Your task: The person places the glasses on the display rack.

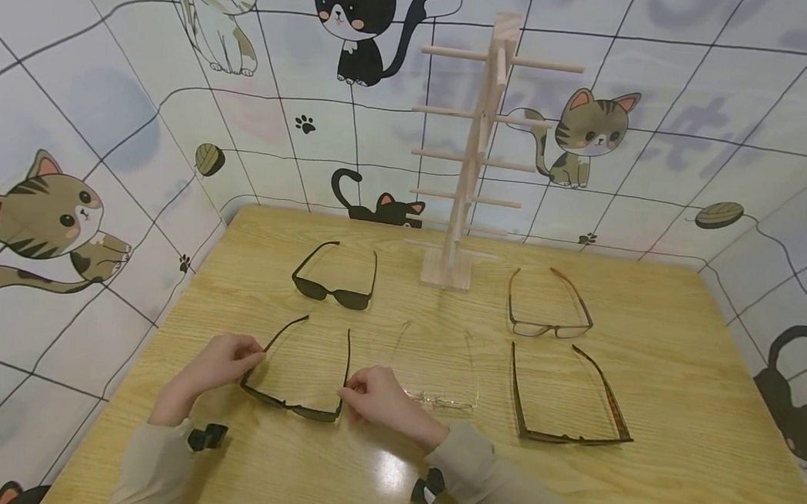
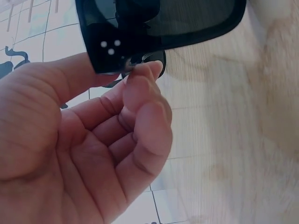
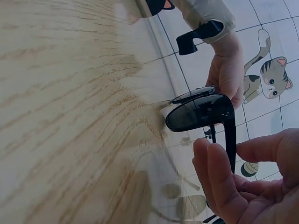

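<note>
A pair of black sunglasses (image 1: 290, 407) with dark lenses and unfolded arms is at the front left of the table in the head view. My left hand (image 1: 226, 361) pinches its left arm near the hinge. On the other side my right hand (image 1: 382, 396) pinches the right arm between thumb and fingers. In the left wrist view a dark lens with three silver dots on the frame's corner stands above my left hand (image 2: 103, 126). The right wrist view shows the sunglasses (image 3: 201, 112) held between both hands, my right hand (image 3: 247, 182) at the near arm.
A wooden display rack (image 1: 475, 156) with several crossbars stands at the back. Another pair of sunglasses (image 1: 332, 292) lies behind. Clear thin-framed glasses (image 1: 443, 401) lie just right of my right hand. Brown-armed glasses (image 1: 551, 329) and tortoiseshell glasses (image 1: 572, 438) lie farther right.
</note>
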Demonstrator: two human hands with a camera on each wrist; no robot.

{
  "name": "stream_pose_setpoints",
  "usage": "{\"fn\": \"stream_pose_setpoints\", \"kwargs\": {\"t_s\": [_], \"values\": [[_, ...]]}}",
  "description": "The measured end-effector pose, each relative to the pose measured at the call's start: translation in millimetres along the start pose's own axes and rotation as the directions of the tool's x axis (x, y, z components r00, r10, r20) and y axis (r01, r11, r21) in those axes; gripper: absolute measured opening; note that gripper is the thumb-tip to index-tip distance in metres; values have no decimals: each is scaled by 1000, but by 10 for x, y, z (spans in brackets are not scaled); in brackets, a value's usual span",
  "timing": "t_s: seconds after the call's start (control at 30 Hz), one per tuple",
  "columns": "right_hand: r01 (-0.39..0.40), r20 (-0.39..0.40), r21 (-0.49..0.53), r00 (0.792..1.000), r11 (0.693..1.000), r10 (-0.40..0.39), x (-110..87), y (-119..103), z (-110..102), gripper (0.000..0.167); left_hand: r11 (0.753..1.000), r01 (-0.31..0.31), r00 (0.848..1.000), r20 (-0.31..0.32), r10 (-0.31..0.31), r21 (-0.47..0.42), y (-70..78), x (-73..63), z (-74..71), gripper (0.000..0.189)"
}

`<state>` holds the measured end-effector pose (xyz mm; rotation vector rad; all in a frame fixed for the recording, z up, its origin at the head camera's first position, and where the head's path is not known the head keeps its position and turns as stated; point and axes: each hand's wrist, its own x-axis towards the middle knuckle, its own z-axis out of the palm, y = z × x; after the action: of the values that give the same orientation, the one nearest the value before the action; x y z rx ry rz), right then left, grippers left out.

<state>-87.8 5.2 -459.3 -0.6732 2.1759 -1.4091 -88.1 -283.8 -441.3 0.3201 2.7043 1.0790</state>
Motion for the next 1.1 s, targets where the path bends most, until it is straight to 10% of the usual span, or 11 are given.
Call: {"fn": "stream_pose_setpoints", "kwargs": {"t_s": [0.43,1.1], "values": [[-115,-2,218,993,969,118,-67,-84,-75,19,992,-18,999,41,23,-127,-42,-34,-18,20],[-41,-115,290,990,956,77,-262,-149,-511,23,937,-18,999,38,33,-349,314,218,16,30]]}}
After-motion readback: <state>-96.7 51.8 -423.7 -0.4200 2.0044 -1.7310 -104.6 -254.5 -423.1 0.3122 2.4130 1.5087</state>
